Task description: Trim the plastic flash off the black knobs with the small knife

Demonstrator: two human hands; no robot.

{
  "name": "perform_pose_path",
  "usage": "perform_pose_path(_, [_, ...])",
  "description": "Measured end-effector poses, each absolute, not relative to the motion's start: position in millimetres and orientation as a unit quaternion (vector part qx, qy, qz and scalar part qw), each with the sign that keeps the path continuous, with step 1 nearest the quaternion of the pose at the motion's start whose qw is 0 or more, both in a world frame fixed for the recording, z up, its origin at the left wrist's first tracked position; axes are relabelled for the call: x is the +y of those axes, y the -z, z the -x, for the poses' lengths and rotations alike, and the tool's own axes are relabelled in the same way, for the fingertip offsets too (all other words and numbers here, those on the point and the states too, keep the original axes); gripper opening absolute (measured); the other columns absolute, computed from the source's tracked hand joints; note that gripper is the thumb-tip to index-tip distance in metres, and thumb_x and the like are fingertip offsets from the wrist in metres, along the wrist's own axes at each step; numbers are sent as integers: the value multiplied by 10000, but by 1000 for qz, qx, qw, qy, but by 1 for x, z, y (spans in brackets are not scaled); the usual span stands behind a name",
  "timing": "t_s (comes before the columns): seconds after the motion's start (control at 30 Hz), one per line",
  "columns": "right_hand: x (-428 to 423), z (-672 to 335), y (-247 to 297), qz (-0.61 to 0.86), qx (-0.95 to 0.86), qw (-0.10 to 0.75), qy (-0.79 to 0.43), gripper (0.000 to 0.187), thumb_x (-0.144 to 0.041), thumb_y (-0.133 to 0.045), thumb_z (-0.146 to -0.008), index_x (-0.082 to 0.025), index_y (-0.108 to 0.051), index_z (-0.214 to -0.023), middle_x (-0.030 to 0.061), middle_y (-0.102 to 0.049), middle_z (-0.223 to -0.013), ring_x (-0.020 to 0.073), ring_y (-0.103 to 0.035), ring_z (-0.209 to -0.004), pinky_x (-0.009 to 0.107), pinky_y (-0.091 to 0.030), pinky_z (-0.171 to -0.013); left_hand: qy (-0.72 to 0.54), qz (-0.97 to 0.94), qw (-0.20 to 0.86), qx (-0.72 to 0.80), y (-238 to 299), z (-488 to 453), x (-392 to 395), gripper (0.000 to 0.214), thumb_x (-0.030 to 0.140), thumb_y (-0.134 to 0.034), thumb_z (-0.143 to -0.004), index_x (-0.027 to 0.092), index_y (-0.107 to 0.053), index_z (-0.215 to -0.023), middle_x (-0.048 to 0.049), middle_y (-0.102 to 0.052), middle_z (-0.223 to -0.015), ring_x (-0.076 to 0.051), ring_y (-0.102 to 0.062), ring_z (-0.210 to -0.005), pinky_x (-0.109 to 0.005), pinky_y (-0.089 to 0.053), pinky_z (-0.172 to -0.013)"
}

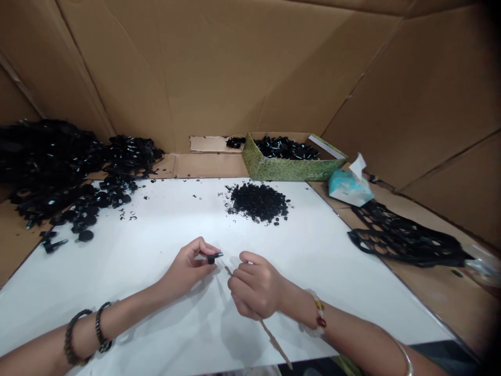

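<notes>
No text, label, brand, number or sign is legible anywhere in the view from the head.

The right grip (256, 284) hides part of the tool (272, 337) — black heap (43, 156) cropped at left.

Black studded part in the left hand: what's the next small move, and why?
Probably ease the tip of the thin-tipped tool against the base of the metal stud. The left hand pinches the black studded part with its stud exposed, and the right hand grips the tool with its tip close by.
</notes>
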State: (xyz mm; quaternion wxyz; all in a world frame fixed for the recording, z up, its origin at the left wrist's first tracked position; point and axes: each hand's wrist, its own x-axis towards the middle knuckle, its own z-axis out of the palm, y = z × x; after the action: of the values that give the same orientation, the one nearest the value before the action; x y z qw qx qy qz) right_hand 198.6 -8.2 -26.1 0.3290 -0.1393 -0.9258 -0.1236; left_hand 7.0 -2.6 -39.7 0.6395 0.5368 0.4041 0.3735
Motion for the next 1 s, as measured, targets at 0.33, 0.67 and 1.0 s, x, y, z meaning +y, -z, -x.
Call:
perform_pose_path(0.33, [-7,-198,27,138,-924,335,120,148,-96,-376,-691,-193,-393,-580,-42,-313,-473,113,-199,-456,276,-239,-490,-374,-548,631,402,41,-6,-2,173,144,-626,-734,184,-460,-763,-47,-598,-1007,-163,-547,-938,-273,-418,-714])
perform_pose_path(0.67, [-10,-197,27,143,-926,318,146,167,-95,-399,-684,-190,-390,-546,-38,-296,-465,114,-206,-456,279,-228,-491,-372,-546,628,411,37,-7,-3,184,156,-640,-718,185,-462,-754,-51,-608,-1002,-167,-559,-930,-281,-425,-725])
perform_pose_path(1.0, [-10,-196,29,147,-925,312,159,174,-91,-388,-686,-196,-372,-548,-38,-298,-462,115,-199,-454,279,-220,-491,-376,-540,633,408,37,-7,-3,185,148,-635,-718,185,-457,-751,-51,-605,-996,-172,-555,-949,-289,-425,-744])
